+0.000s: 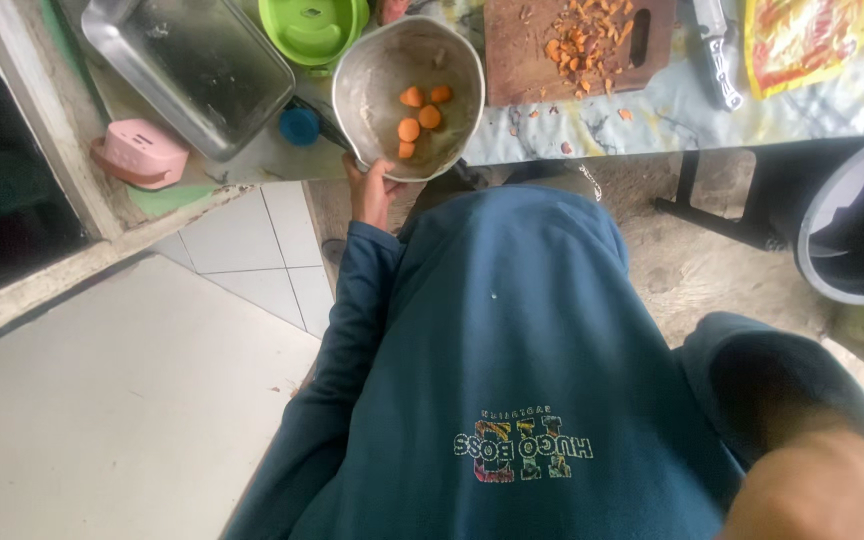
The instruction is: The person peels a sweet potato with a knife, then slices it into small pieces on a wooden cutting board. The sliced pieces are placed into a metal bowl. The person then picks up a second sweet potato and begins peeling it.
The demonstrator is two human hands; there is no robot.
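Left hand (370, 192) grip on metal bowl (382, 70), cluttered counter (592, 125), tiled floor (252, 250)

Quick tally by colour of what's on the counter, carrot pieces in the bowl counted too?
Orange carrot pieces in the metal bowl: 4
Grey metal: 2, that bowl, held by the left hand, and the tray
Green lidded container: 1
Pink soap box: 1
Blue cap: 1
Brown cutting board: 1
Total: 10

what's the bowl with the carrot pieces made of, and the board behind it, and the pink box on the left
Bowl: looks like dull, scuffed grey metal, held at its rim by the left hand. Board: brown, probably wood, matte with a cut-out handle. Pink box: likely plastic, smooth with rounded corners.
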